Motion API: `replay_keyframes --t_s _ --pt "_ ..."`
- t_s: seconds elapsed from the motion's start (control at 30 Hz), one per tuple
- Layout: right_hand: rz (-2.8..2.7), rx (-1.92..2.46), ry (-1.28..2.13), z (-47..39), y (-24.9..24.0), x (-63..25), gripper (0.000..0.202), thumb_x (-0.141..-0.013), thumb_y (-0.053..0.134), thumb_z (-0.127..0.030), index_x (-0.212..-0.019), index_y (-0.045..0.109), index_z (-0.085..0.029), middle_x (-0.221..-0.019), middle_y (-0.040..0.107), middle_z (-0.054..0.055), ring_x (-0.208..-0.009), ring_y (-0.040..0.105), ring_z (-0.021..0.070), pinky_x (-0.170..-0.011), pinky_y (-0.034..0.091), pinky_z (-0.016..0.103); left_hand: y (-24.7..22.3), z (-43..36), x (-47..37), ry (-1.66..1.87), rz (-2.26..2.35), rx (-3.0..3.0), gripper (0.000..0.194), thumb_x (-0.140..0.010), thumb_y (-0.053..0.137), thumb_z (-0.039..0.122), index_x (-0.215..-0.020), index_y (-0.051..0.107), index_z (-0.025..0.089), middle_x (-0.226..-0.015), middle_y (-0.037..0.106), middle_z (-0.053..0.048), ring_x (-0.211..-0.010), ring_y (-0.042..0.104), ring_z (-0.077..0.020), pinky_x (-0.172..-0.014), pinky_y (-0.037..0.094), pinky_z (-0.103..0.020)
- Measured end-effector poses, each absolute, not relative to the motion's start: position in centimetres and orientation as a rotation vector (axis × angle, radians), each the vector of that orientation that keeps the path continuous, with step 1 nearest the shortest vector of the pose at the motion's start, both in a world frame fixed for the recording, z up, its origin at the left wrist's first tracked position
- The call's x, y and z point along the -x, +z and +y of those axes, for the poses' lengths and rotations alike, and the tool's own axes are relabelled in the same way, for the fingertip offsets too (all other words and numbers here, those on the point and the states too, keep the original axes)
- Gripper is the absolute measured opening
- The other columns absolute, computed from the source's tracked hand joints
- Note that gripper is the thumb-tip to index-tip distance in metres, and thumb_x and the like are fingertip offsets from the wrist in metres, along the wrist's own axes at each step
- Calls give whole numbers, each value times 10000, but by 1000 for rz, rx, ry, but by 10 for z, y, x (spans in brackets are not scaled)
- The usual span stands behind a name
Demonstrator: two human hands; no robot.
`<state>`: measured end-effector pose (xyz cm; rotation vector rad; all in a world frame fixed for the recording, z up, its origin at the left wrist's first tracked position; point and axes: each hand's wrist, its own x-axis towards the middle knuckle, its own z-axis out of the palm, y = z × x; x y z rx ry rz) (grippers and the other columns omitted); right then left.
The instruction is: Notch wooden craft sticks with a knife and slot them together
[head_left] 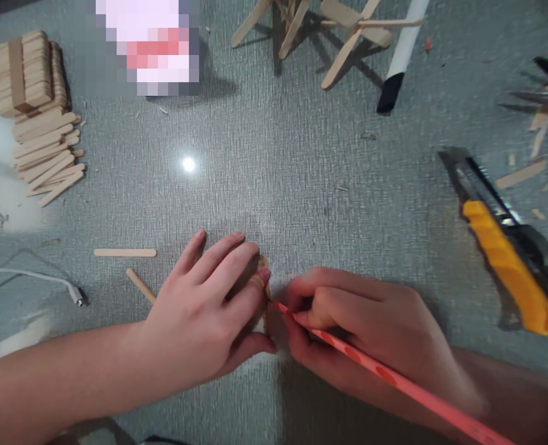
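A: Report the left side.
B: A banded bundle of sticks [36, 65] lies on the tabletop [301, 185], loose sticks [54, 148] just beside it.
A: Left hand [209, 296]?
B: Fingers spread, palm down. Index finger and thumb touch a wooden piece [265, 318] beneath.
A: Right hand [370, 327]?
B: Pinching a pink pencil [385, 374], tip at the wooden piece's right edge.
A: Far right?
B: A yellow cutter [510, 266].
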<state>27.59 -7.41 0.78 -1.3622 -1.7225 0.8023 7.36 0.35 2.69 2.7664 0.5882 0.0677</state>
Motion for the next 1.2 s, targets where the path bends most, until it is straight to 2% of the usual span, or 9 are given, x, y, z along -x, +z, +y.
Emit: replay_keyframes --t_s 0.27,0.6,1.2 --pt "-1730 1360 828 -73 8 -276 284 -850 612 -49 -705 434 -217 -735 638 -30 -557 567 57 -489 461 177 27 2 -76 78 599 -2778 544 -938 540 581 -1205 637 118 -1344 585 -212 -1328 502 -411 -1067 406 -655" --pt "-1721 1378 841 -77 7 -276 314 -834 629 -51 -684 410 -219 -694 606 -48 -520 526 52 -482 446 172 27 3 -75 62 604 -2769 559 -928 548 595 -1223 636 128 -1364 573 -206 -1346 490 -399 -1108 382 -634" --pt "-1717 1366 848 -73 9 -276 311 -814 619 -44 -675 403 -219 -689 609 -45 -525 548 58 -488 453 169 25 3 -75 65 597 -2767 567 -900 593 596 -1225 630 133 -1365 570 -204 -1350 481 -396 -1106 378 -641"
